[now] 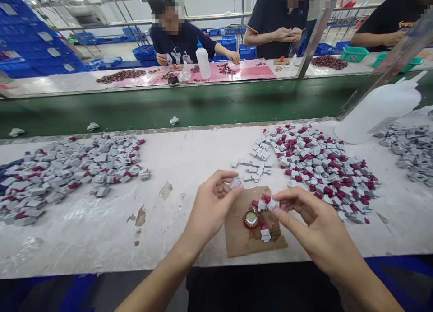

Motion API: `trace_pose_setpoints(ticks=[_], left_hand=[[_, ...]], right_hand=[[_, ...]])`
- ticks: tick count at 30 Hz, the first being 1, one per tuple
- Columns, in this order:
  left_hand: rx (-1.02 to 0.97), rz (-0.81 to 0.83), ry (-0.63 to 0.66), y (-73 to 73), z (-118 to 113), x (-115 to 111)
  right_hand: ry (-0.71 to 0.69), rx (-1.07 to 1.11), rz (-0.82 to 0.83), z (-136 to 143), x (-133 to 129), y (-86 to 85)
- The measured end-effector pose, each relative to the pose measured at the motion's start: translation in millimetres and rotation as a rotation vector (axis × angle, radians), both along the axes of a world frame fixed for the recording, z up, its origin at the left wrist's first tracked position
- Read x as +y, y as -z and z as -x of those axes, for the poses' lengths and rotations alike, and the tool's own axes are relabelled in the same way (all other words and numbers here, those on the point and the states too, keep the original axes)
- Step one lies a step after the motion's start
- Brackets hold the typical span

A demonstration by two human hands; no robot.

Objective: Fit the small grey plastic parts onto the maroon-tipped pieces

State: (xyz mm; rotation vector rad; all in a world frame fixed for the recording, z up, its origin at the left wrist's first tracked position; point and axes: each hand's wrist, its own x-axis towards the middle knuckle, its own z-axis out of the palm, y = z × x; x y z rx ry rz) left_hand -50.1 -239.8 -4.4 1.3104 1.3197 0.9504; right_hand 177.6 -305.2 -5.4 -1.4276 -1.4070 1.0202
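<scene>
My left hand (216, 201) pinches a small grey plastic piece (234, 183) between thumb and fingertips. In my right hand (309, 219), thumb and index finger grip a small grey-and-maroon plastic piece (270, 202). Both hands are raised over a brown cardboard square (237, 239). On the cardboard sits a red-rimmed bottle cap (251, 219), with wet-looking stains around it. Another grey-and-maroon piece (265, 233) lies beside the cap, and one more is partly hidden close to my right fingertips. Loose grey pieces (255, 169) lie just beyond the cardboard.
A heap of grey-and-maroon pieces (324, 167) is at right, a second heap (77, 167) at left, and grey pieces (412, 154) at far right. A white squeeze bottle (379, 109) stands beside a metal post. Beyond the green conveyor (135, 109), several people work.
</scene>
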Motion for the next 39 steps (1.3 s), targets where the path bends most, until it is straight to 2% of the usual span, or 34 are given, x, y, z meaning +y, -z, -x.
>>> trace_pose_setpoints(ticks=[3, 5, 13, 16, 20, 25, 27, 30, 33, 39], left_hand=[[0.006, 0.024, 0.006, 7.9, 14.9, 1.2], [-0.023, 0.045, 0.027, 11.0, 18.5, -0.4], [-0.078, 0.077, 0.102, 13.8, 10.8, -9.5], [-0.092, 0.081, 0.092, 14.3, 11.1, -9.6], [-0.115, 0.07, 0.08, 9.6, 11.0, -10.6], [-0.304, 0.138, 0.147, -0.9, -1.5, -14.3], [-0.391, 0.165, 0.18, -3.7, -9.1, -15.2], [-0.453, 0.167, 0.189, -5.3, -18.8, -15.6], [-0.456, 0.176, 0.2, -4.3, -24.0, -15.3], [-0.468, 0.181, 0.207, -0.7, -25.8, -13.7]], right_hand=[[-0.145, -0.108, 0.002, -0.5, -10.4, 0.0], [-0.192, -0.119, -0.009, 2.4, -12.5, 0.6], [-0.214, -0.14, -0.026, 13.9, -5.8, -1.6], [-0.212, -0.153, -0.036, 14.3, -5.4, -4.4], [-0.119, -0.068, 0.001, 9.1, -6.7, -2.1], [0.085, 0.351, 0.037, 3.0, 2.1, 9.1], [0.11, 0.503, 0.056, 3.5, 8.1, 11.5], [0.064, 0.641, 0.104, 4.6, 13.5, 12.7], [0.05, 0.662, 0.107, 3.8, 13.2, 14.1], [0.092, 0.543, 0.096, 3.6, 11.6, 14.5]])
